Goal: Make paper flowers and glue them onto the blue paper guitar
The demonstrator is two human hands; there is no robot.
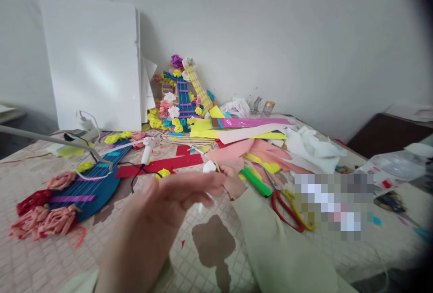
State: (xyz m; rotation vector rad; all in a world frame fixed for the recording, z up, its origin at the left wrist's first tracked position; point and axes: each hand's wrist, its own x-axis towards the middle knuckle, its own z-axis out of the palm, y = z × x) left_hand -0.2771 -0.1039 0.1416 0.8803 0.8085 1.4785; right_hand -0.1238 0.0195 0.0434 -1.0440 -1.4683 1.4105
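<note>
My left hand (158, 211), blurred, reaches across the lower middle with its fingers stretched toward the right; I see nothing in its grip. Its fingertips overlap my right hand (232, 179), whose fingers are closed on a thin stick (217, 161). A white piece (209, 166) shows just above the left fingers, beside the stick; whether it is attached is unclear. To the left lies a blue guitar-shaped piece (103, 187) with paper flowers (56, 220). A white glue gun (148, 149) stands behind my left hand, near a red strip (176, 163).
Red-handled scissors (287, 211), a green object (256, 182) and coloured paper (264, 151) lie to the right. Decorated guitar shapes (185, 96) lean on the wall. A white board (94, 62) stands back left, and a lamp arm (50, 138) crosses the left side.
</note>
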